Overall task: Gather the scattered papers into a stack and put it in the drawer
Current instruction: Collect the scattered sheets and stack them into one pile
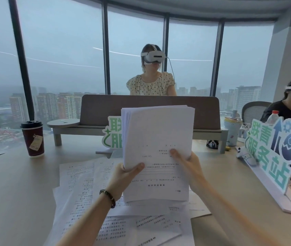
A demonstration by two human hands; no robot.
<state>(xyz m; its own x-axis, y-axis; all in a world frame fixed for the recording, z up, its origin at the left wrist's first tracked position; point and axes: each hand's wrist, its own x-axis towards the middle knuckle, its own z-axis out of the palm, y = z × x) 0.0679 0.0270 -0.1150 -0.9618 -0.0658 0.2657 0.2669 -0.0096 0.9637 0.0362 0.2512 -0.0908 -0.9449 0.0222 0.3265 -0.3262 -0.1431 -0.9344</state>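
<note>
Grip confirmed two-handed: left hand [126, 176] and right hand [188, 165] each pinching a side edge of thick white printed paper stack [157, 148], thumbs across front sheet, remaining fingers hidden behind. Stack held upright above pale matte wooden desk [13, 183], lower edge just over loose white printed sheets [80, 192] lying fanned and overlapping below. Judged mid-gathering: many sheets not yet collected. Advised: tap lower edge on desk to square uneven top edges, loosen pinch slightly during tapping, then lay flat and add remaining sheets. Paper thin, flexible, slippery; likely to sag or fan out if held one-sided. Drawer not in view. Nearby: dark red paper cup with black lid [32, 138], well apart at left; green-and-white cut-out signboard [274, 155] at right.
</note>
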